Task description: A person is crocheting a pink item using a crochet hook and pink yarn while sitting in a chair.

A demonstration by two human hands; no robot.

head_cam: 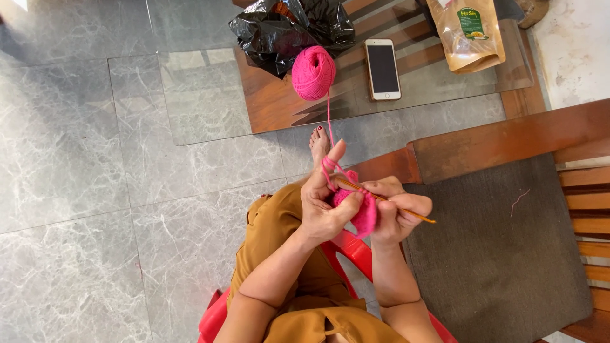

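Grey marble floor tiles [76, 159] filled most of the head view, with a glass-topped wooden table [210, 95] ahead carrying a pink yarn ball [313, 72], a black plastic bag [286, 28], a phone [382, 68] and a brown pouch [469, 35]. Just above the lap, the left hand [324, 206] pinched a small pink crochet piece [363, 213], its forefinger raised with the strand [329, 121] looped over it. The right hand [397, 213] gripped a crochet hook [406, 211], fingers closed around its shaft. That piece looked soft, light and floppy, best held near the working stitches. A wooden bench [495, 143] with a dark cushion [495, 254] crowded the right side; leftward lay open floor.
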